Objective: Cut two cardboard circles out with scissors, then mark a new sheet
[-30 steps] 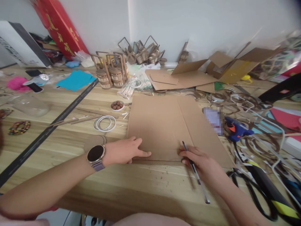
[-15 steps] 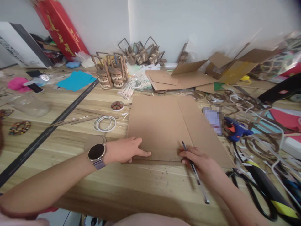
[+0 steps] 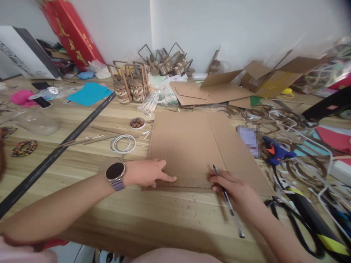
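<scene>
A flat sheet of brown cardboard (image 3: 186,142) with a crease toward its right side lies on the wooden table. My left hand (image 3: 150,173) rests on its lower left corner, index finger stretched out along the near edge and thumb apart. A watch (image 3: 115,171) is on that wrist. At the near edge, right of the middle, my right hand (image 3: 230,188) holds a dark, slim pen (image 3: 227,199) between its fingers, tip pointing up and away over the cardboard.
White rings (image 3: 123,144) and a dish of brown balls (image 3: 137,123) sit left of the cardboard. A blue glue gun (image 3: 278,150), black-handled scissors (image 3: 294,219) and curled strips lie right. Small baskets (image 3: 130,89) and cardboard pieces (image 3: 214,93) stand behind.
My left wrist and watch have shifted very slightly to the right and up. My right hand and the pen look almost unmoved, and the cardboard lies as before.
</scene>
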Action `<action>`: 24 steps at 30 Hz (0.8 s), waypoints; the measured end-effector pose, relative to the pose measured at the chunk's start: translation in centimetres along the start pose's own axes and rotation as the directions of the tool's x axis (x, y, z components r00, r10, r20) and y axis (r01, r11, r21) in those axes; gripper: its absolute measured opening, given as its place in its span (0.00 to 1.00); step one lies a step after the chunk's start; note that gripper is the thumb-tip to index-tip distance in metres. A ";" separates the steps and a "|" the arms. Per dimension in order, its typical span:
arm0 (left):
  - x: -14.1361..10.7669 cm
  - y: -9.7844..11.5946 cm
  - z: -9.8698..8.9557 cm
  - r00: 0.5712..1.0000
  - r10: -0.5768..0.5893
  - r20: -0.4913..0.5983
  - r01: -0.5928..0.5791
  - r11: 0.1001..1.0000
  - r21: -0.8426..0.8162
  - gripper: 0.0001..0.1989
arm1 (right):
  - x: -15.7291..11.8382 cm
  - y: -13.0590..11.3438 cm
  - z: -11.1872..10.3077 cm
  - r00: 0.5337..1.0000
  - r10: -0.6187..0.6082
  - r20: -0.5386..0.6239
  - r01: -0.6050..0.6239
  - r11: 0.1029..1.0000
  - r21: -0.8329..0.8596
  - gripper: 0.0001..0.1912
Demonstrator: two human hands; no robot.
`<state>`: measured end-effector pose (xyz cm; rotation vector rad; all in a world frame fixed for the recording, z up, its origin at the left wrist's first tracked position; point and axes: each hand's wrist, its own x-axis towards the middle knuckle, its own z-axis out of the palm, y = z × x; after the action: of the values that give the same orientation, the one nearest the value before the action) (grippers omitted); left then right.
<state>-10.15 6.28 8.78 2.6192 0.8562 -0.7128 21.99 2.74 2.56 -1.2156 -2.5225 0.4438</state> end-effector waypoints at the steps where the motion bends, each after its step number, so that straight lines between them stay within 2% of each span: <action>1: 0.0 -0.1 -0.1 1.000 0.004 0.005 -0.004 1.000 0.005 0.38 | 0.0 0.0 0.0 1.000 0.002 -0.003 -0.002 1.000 0.003 0.11; 8: 0.0 -0.4 -0.3 1.000 0.026 0.002 -0.026 0.999 0.030 0.41 | -0.1 0.4 0.1 1.000 0.000 -0.030 0.001 0.999 0.037 0.11; 24: 0.0 -0.4 0.0 0.998 0.045 -0.049 -0.042 0.998 0.056 0.40 | 0.1 0.4 -0.1 1.000 -0.012 -0.016 0.012 1.000 0.006 0.11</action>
<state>-10.44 6.57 8.71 2.7061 0.8019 -0.6714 22.23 3.04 2.51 -1.1965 -2.5119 0.4377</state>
